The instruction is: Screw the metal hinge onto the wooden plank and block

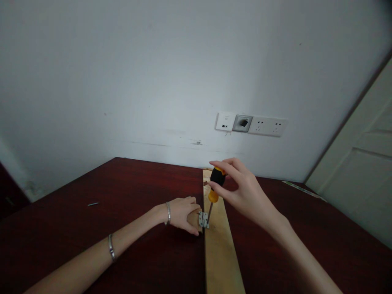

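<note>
My right hand [234,179] grips a screwdriver [213,197] with a yellow and black handle, held nearly upright. Its tip meets the right leaf of a metal hinge [203,219]. That leaf lies on a long pale wooden board [219,249], while the left leaf rests on a small wooden block [193,219]. Around the block, my left hand [183,213] is closed, thumb on the near side and fingers on the far side. Whether a screw sits under the screwdriver tip is too small to tell.
The dark red table [137,183] meets a white wall. A thin metal object [93,203] lies at the left. Wall sockets [266,126] are mounted above the table's back edge. A flat narrow strip [303,190] lies at the far right, near a pale door [364,151].
</note>
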`<state>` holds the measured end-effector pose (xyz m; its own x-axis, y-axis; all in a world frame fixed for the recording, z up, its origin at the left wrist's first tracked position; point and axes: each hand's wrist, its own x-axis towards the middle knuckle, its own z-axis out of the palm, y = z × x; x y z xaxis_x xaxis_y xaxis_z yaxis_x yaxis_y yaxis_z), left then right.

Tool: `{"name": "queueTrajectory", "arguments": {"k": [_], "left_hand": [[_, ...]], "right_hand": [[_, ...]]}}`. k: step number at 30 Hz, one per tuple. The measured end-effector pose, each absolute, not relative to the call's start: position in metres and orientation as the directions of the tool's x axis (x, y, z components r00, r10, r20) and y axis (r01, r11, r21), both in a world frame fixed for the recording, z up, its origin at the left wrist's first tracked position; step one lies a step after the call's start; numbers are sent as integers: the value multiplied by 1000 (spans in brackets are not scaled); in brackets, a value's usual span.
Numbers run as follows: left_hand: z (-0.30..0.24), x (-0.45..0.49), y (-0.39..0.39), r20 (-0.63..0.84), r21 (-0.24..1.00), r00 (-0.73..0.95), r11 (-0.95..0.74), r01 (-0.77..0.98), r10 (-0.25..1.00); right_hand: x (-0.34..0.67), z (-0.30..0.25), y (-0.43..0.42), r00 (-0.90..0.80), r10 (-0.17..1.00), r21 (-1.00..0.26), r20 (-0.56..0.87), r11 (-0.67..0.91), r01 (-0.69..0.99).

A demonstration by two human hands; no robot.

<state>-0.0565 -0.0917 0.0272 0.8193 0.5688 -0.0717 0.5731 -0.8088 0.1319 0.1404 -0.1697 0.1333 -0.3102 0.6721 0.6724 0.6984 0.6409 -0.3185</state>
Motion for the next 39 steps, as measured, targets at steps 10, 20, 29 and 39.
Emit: {"name": "queueTrajectory", "arguments": {"k": [10, 20, 29, 39], "left_hand": [[27, -57, -91, -75, 136, 815, -804, 579, 575], [30, -56, -93, -87, 134, 815, -804, 579, 572], [31, -56, -94, -96, 115, 807, -799, 590, 583], [29, -56, -93, -89, 114, 811, -803, 586, 579]], "right_hand": [[139, 134, -171, -312, 664, -320, 680, 651, 688], [139, 134, -170, -287, 661, -310, 693, 633, 710], [140, 133, -168, -270, 659, -301, 702, 618, 726], [140, 132, -168, -286, 665, -303, 689, 624, 720]]}}
